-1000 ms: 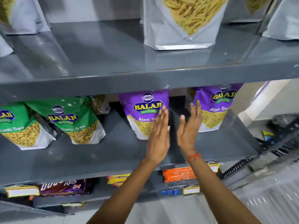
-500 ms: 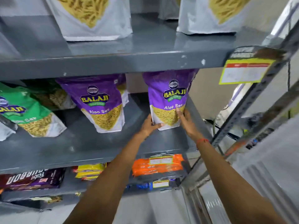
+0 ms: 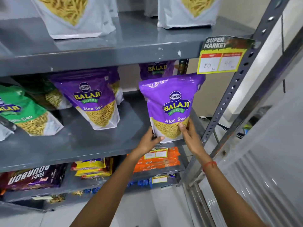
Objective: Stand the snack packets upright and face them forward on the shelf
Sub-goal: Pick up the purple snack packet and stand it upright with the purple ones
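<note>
Purple Aloo Sev packet: now drawn to shelf front edge, upright, label forward; left hand and right hand grip its base.

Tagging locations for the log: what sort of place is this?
Most likely a small supermarket aisle: grey metal shelving stocked with purple Balaji Aloo Sev snack packets, plus a yellow "Super Market" price tag clipped to the shelf edge.

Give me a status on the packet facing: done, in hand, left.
Done: the purple Aloo Sev packet at centre stands upright, label forward. In hand: left hand and right hand grip the right purple packet at the shelf's front edge. Left: the green packets lean.
</note>
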